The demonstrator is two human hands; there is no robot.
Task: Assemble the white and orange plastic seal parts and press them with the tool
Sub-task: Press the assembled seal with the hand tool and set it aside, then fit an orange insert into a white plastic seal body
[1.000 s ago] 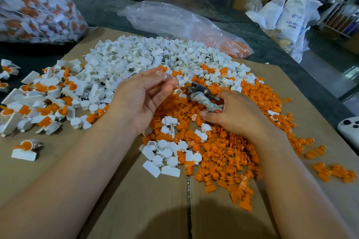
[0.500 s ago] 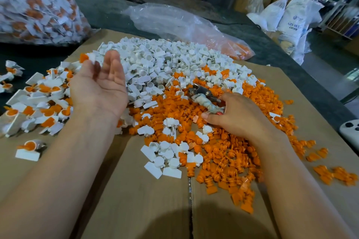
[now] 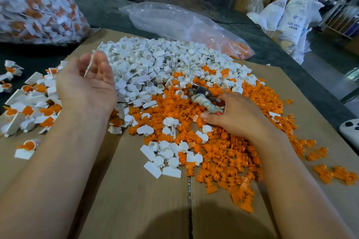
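Note:
A heap of loose white seal parts (image 3: 155,60) covers the far middle of the cardboard sheet (image 3: 136,190). Loose orange seal parts (image 3: 223,153) spread in front of it and to the right. My left hand (image 3: 87,83) hovers palm up between the white heap and the assembled pile, fingers relaxed, a thin white sliver lying across them. My right hand (image 3: 235,118) rests on the orange parts and grips the handle of the metal pressing tool (image 3: 202,97), whose jaws point away to the upper left.
Assembled white-and-orange seals (image 3: 29,103) lie at the left. A big clear bag of finished seals (image 3: 37,4) stands at the far left. A flat plastic bag (image 3: 184,25) holding orange parts lies behind the heap. A white controller (image 3: 350,130) sits at the right edge.
My left hand has swung from beside the tool out to the left, opened palm up, then drifted slightly back toward the heap. My right hand has stayed on the tool.

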